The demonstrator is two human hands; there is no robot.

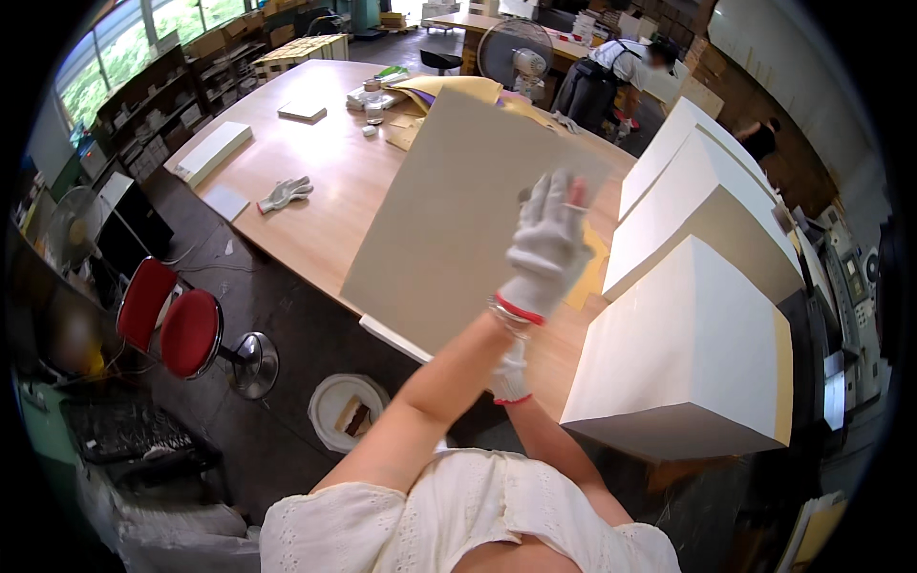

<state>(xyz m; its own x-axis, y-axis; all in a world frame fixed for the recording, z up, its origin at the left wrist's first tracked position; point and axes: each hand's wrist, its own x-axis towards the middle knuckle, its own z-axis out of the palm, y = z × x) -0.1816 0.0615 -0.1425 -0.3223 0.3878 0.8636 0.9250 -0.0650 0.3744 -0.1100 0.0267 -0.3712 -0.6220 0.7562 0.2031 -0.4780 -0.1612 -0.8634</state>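
Red stools (172, 320): two round seats on chrome bases, on the dark floor at the left, well apart from the work
White pail (346, 411): on the floor just in front of the table's near edge, with something brown inside
Wooden table (325, 224): long and pale; a spare work glove (285, 194) lies on its left part
Grey-beige board sheet (449, 210): large, stiff and rectangular, held up over the table's near edge, its broad face turned toward the camera
Sheet axis: the long axis runs from the near low end up and away, leaning slightly right; the short lower edge hangs just above the table rim
Left hand (549, 244): white-gloved and motion-blurred, fingers spread flat on the sheet's face near its right edge, not closed around it
Right hand (511, 374): gloved, below the left wrist at the sheet's lower right corner; whether it grips the edge cannot be told
Hands together: near each other, the left forearm crossing above the right
White stacks (697, 334): tall blocks of sheets standing to the right, just beside the hands
Risk: with only a flat palm steadying the upper part, the wide sheet could likely swing or slip, and its corner could catch the nearest stack or knock the table rim
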